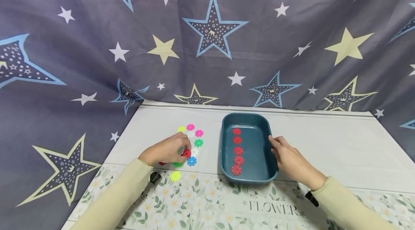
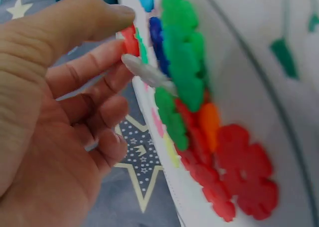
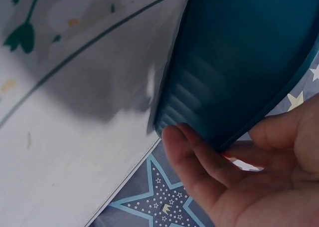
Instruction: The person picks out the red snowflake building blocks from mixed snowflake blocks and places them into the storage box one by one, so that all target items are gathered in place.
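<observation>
My left hand (image 1: 170,148) is over a loose cluster of flower-shaped plastic discs, and pinches a red disc (image 1: 186,153) between thumb and forefinger. In the left wrist view that red disc (image 2: 130,42) shows at the fingertips. Below the hand lie a green disc (image 2: 184,72), a dark blue disc (image 2: 158,45), an orange disc (image 2: 209,126) and red discs (image 2: 247,172), partly overlapping. My right hand (image 1: 290,156) grips the right rim of a teal tub (image 1: 257,165), thumb at the top edge and fingers against the outer wall (image 3: 214,87). Several red discs (image 1: 238,150) lie in a column inside the tub.
Around the left hand lie a light blue disc (image 1: 192,161), pink discs (image 1: 190,127), a green disc (image 1: 199,143) and a yellow disc (image 1: 175,176) nearer the front. A white and floral cloth (image 1: 201,201) covers the table. A grey star-patterned curtain (image 1: 194,71) hangs behind and at left.
</observation>
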{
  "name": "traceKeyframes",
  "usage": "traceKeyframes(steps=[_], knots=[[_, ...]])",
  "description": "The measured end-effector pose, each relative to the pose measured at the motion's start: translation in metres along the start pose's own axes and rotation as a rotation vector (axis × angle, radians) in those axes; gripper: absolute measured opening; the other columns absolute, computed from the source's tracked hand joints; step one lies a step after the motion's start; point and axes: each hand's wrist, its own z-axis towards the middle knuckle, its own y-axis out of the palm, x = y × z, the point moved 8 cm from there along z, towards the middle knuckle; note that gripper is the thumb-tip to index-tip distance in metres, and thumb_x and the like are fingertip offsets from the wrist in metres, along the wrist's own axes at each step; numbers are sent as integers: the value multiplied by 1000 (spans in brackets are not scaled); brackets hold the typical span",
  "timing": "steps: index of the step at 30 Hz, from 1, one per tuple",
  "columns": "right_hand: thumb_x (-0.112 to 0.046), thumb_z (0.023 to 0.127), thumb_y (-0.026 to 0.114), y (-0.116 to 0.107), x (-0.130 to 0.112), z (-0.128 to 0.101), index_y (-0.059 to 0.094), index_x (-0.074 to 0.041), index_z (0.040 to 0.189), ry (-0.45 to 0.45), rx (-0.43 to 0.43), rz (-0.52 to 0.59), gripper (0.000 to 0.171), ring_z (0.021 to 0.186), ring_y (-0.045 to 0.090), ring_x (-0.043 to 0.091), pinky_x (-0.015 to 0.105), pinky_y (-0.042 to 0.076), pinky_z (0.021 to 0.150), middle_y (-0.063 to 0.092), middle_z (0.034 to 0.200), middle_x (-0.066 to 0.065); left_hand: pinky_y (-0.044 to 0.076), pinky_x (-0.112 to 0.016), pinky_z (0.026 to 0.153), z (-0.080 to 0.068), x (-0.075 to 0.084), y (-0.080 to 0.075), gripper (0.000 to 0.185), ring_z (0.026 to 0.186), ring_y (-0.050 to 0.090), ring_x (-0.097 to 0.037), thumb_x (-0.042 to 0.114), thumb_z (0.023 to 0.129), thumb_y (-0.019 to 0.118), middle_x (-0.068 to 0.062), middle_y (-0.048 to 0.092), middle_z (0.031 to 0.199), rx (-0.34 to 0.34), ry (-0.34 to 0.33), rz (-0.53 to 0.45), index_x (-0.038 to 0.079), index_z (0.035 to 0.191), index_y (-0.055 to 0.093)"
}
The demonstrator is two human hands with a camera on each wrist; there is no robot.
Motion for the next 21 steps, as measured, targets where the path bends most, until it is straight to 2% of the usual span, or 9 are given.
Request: traceKeyframes(steps=[4,6,10,13,17,21], knots=[[3,89,59,1,2,0,49,12,130,24,-15,5,43,74,57,18,31,47,56,53,109,15,46,-30,76,3,4,-9,23,86,52,-17,18,77,76,5,61,97,38,-3,-18,12,97,68],[3,90,58,2,3,0,49,11,131,32,-16,5,43,74,58,18,31,47,57,54,109,15,46,-29,75,6,7,-13,20,84,53,-17,20,78,75,5,63,95,68,19,-17,12,96,71],[3,90,59,2,3,-2,49,11,130,28,-7,6,42,74,59,19,31,47,57,54,109,15,43,-32,91,10,18,-22,17,86,54,-14,21,79,75,6,65,92,166,116,32,13,94,73],[3,90,59,1,3,-2,50,11,130,28,-1,5,42,73,59,19,31,47,57,54,109,15,42,-33,94,14,30,-32,17,89,52,-12,20,79,74,5,63,91,245,194,75,11,94,74],[3,90,59,1,3,-2,50,11,130,29,2,6,42,72,59,19,31,48,57,54,108,16,45,-25,77,22,47,-45,19,88,48,-12,20,82,72,3,62,93,316,260,96,10,98,74],[3,89,59,1,3,-2,49,12,130,33,-4,14,43,72,58,17,30,48,57,54,108,16,44,-24,77,35,65,-55,19,89,48,-12,21,83,73,3,63,94,356,322,104,10,99,74]])
